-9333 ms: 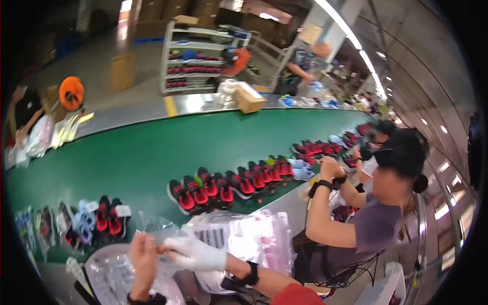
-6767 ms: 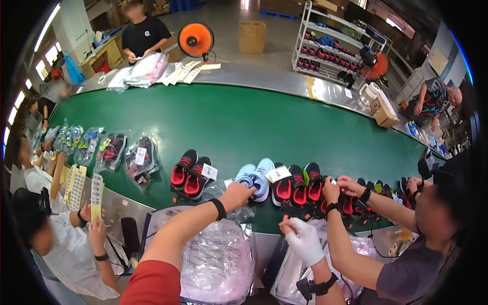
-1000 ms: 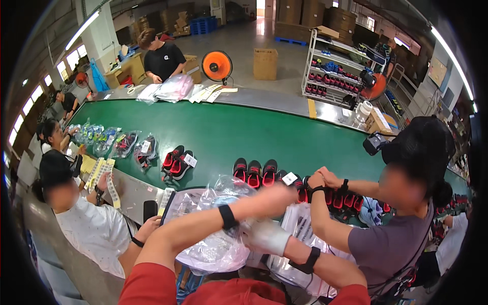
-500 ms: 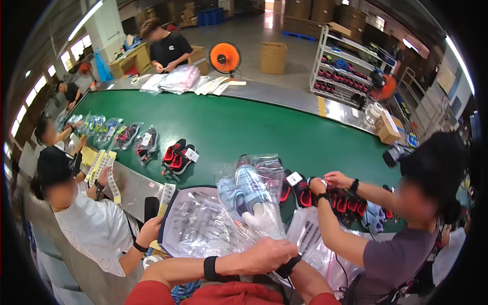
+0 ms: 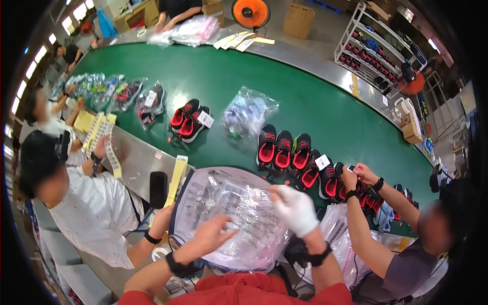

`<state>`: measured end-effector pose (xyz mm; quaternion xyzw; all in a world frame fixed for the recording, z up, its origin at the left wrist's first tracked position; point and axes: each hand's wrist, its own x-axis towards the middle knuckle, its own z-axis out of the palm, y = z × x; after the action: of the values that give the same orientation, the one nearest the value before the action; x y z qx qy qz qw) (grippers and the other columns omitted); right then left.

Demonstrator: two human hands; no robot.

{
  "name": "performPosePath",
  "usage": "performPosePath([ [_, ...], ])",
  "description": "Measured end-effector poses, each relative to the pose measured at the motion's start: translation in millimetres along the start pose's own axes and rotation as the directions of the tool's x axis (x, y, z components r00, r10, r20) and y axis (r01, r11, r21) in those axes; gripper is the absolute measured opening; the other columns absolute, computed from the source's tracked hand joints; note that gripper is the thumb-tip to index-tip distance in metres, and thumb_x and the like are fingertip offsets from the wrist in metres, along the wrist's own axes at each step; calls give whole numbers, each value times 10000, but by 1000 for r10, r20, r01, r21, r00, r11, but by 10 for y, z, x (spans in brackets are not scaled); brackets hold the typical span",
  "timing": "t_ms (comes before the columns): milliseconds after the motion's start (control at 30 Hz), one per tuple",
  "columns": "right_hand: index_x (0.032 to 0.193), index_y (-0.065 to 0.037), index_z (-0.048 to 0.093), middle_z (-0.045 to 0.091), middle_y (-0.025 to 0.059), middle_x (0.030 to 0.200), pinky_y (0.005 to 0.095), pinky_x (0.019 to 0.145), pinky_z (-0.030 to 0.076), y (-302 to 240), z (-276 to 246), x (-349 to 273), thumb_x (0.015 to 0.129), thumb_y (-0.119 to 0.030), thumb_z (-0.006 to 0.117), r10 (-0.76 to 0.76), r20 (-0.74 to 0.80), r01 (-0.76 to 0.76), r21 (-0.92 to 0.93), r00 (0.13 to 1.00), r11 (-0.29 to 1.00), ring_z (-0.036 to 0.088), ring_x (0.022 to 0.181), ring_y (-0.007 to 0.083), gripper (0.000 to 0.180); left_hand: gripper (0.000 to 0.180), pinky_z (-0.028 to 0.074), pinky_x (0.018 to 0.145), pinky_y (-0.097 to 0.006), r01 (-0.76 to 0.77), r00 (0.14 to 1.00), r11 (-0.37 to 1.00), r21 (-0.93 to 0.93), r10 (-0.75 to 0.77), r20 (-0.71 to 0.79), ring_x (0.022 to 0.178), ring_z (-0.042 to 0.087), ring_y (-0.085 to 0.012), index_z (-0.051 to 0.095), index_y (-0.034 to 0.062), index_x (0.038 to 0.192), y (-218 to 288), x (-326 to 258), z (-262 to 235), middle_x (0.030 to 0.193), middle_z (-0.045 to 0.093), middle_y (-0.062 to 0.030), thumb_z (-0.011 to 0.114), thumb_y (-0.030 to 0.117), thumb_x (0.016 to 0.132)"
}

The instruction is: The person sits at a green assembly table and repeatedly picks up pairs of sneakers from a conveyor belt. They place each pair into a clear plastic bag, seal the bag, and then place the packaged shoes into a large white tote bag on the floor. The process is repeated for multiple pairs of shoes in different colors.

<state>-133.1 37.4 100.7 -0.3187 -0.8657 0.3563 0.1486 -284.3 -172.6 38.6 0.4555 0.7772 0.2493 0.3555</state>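
My left hand (image 5: pixel 211 236), bare, hovers with its fingers apart over the near left part of a pile of clear printed plastic bags (image 5: pixel 249 218). My right hand (image 5: pixel 296 209) wears a white glove and is over the right side of this pile, fingers loosely bent and apart, with nothing seen in it. The bags lie in a pale, dark-rimmed tray (image 5: pixel 192 190) in front of me. Beyond it, on the green conveyor belt (image 5: pixel 213 71), lies a pair of light blue shoes in a clear bag (image 5: pixel 248 113).
Black and red shoes (image 5: pixel 282 151) stand in a row right of the bagged pair. One tagged pair (image 5: pixel 190 121) and several bagged pairs (image 5: pixel 124 95) line the belt's left. A co-worker's hands (image 5: pixel 356 175) handle shoes at right. At left, another co-worker holds a label strip (image 5: pixel 178 178).
The bagged light blue shoes have gone from my hands to the belt farther off. My right hand has come out of the bag, and my left hand has let go and moved left.
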Motion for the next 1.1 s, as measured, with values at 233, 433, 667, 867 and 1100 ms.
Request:
performPosePath([
  [233, 972, -11, 629, 626, 139, 832, 344, 680, 502, -429, -1263, -406, 804, -64, 613, -14, -57, 7, -121, 998, 993, 625, 723, 286, 177, 534, 505, 690, -436, -120, 990, 962, 246, 96, 106, 871, 588, -358, 468, 36, 1099, 181, 262, 1133, 998, 542, -160, 679, 396, 768],
  [433, 956, -29, 633, 618, 139, 906, 385, 709, 504, 149, -1578, -1952, 812, -110, 574, 361, 679, -489, -5, 639, 873, 623, 823, 284, 176, 318, 491, 686, -455, -65, 997, 971, 231, 75, -36, 839, 589, -353, 499, 68, 1015, -28, 193, 1382, 894, 544, -143, 606, 219, 756],
  [667, 928, -56, 640, 601, 151, 1015, 460, 748, 507, 3227, -1067, -90, 836, -131, 475, 283, 47, -161, -727, 958, 668, 602, 960, 316, 203, 221, 472, 643, -411, -76, 995, 995, -71, 80, 54, 726, 603, -317, 568, 39, 964, 71, 345, 1241, 750, 599, -158, 562, 138, 767],
  [867, 941, -61, 633, 600, 163, 1021, 462, 765, 500, 2669, -973, -363, 828, -152, 491, 254, 134, -122, -610, 958, 783, 596, 976, 321, 204, 404, 500, 684, -278, 85, 971, 644, -760, -224, -81, 838, 608, -149, 517, -15, 1212, 115, 282, 1052, 933, 634, -105, 603, 151, 854],
  [1100, 966, -63, 622, 602, 178, 1009, 449, 782, 491, 815, -1447, -3187, 811, -177, 533, 369, 598, -361, -140, 711, 922, 593, 971, 322, 212, 550, 486, 802, -334, -338, 895, 931, 140, 364, -258, 916, 612, -253, 449, 17, 1290, 319, -553, 755, 1073, 601, -147, 664, 254, 842],
])
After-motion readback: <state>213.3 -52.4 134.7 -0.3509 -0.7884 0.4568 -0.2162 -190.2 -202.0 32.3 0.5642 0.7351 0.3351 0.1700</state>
